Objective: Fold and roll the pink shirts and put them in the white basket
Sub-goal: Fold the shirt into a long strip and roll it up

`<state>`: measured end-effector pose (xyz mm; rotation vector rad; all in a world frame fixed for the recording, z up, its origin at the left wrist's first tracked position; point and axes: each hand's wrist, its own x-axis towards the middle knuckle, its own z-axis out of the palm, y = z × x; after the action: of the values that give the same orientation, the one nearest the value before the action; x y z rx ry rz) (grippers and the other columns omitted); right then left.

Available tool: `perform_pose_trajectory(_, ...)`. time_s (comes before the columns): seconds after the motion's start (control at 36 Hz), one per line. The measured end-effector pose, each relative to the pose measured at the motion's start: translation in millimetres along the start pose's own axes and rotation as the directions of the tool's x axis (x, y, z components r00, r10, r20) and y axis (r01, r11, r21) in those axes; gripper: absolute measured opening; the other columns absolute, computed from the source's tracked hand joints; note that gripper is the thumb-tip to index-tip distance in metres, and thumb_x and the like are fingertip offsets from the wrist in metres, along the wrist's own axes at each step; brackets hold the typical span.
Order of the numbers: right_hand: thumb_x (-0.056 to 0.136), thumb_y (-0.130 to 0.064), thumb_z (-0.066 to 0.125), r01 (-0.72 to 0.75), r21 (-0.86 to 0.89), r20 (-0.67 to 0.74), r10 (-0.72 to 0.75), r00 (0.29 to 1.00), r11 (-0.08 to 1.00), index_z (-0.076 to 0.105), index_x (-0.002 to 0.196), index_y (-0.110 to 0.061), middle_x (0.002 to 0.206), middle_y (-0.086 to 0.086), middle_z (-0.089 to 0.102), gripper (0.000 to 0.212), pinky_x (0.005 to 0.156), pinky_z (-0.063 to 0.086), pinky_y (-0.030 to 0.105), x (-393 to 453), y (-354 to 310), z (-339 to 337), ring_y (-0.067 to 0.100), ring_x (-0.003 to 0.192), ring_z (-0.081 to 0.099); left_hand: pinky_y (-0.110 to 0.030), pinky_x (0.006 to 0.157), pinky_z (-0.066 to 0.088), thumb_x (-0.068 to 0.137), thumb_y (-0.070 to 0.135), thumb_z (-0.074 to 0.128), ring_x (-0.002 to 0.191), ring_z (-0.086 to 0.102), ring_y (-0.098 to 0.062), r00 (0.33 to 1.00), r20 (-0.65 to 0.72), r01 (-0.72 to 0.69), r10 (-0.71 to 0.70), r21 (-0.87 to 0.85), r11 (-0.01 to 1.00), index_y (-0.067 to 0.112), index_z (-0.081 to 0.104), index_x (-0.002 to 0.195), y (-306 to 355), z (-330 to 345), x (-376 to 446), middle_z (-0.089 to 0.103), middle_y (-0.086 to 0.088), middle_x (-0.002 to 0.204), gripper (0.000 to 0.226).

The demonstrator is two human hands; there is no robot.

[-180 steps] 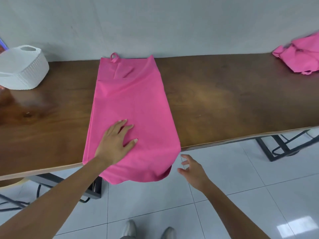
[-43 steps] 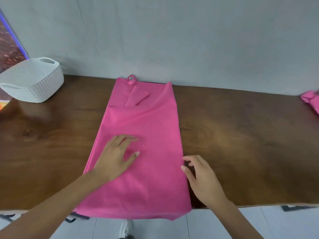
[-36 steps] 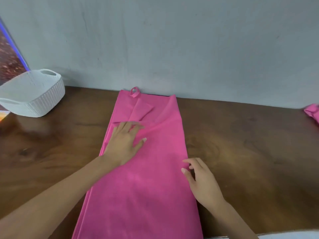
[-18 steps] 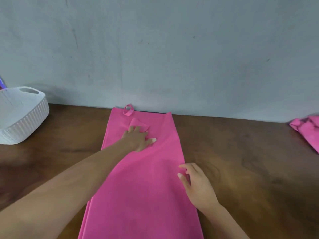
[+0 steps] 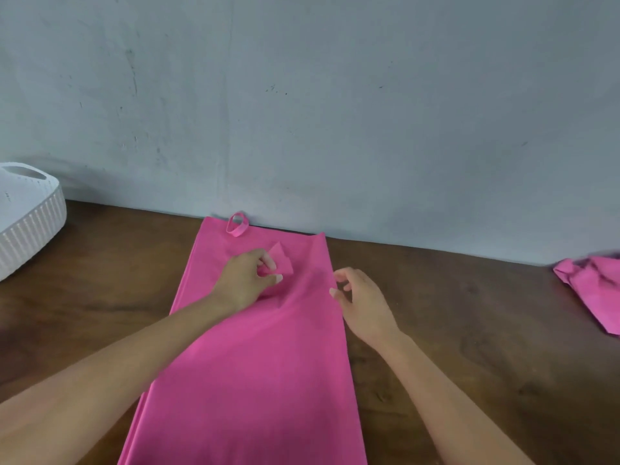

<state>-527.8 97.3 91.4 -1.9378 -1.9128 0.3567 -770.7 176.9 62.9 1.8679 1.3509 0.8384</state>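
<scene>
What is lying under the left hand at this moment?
The left hand pinches a small flap of the folded shirt, which lies on the table. The cloth beneath the palm is covered.

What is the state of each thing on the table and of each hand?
folded shirt: flat long strip, not rolled
flap: pinched, raised
left hand: pinches flap
right hand: loosely curled at shirt's edge
white basket: upright
second shirt: crumpled
</scene>
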Motion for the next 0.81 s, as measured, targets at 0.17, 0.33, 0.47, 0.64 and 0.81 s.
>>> perform_pose_trajectory(0.17,0.091,-0.013,0.07,0.131,-0.028,0.135,-0.126,0.983,0.991,0.037,0.151,-0.03,0.148,-0.002,0.042,0.07,0.113,0.034,0.033,63.3,-11.7,-6.2,0.017,0.138,0.035,-0.022,0.058,0.038,0.079,0.022,0.087,0.058,0.049,-0.003,0.98,0.2,0.029,0.023,-0.252,0.967,0.019,0.061,0.096,-0.9,-16.0,-8.7,0.065,-0.003,0.072,0.031)
perform_pose_trajectory(0.33,0.088,0.002,0.059,0.289,-0.279,0.326,-0.193,0.925,0.916,0.04,0.152,-0.03,0.158,0.002,0.028,0.074,0.118,0.027,0.041,108.0,-16.1,10.5,0.024,0.144,0.021,-0.025,0.081,0.056,0.086,0.017,0.08,0.087,0.073,-0.013,0.892,0.451,0.178,-0.016,-0.32,0.93,0.013,0.068,0.11,1.9,-39.6,-9.7,0.077,-0.002,0.099,0.027)
perform_pose_trajectory(0.47,0.09,0.002,0.05,0.303,-0.339,0.385,-0.163,0.908,0.891,0.061,0.13,-0.024,0.155,0.001,0.037,0.049,0.113,0.024,0.039,128.4,-14.8,21.8,0.023,0.144,0.021,-0.027,0.1,0.052,0.093,0.014,0.071,0.114,0.068,-0.018,0.866,0.499,0.256,-0.041,-0.371,0.893,0.01,0.069,0.116,-3.8,-47.5,-4.5,0.073,0.0,0.12,0.023)
perform_pose_trajectory(0.64,0.093,-0.007,0.051,0.387,-0.406,0.329,-0.263,0.907,0.828,0.065,0.115,-0.017,0.122,0.0,0.062,0.029,0.1,0.032,0.036,141.8,-13.3,26.5,0.022,0.127,0.042,-0.04,0.071,0.045,0.099,0.026,0.065,0.067,0.053,-0.019,0.959,0.258,0.159,-0.12,-0.137,0.978,0.011,0.056,0.078,-40.0,-34.4,27.5,0.057,-0.003,0.073,0.027)
perform_pose_trajectory(0.81,0.102,-0.024,0.048,0.378,-0.441,0.293,-0.268,0.918,0.814,0.063,0.107,-0.016,0.106,0.003,0.064,0.017,0.097,0.033,0.037,145.3,-5.7,25.9,0.023,0.111,0.052,-0.041,0.084,0.041,0.096,0.02,0.061,0.088,0.055,-0.032,0.996,0.085,0.009,-0.039,0.332,0.943,0.014,0.047,0.072,-60.3,-14.0,62.1,0.061,-0.015,0.09,0.028)
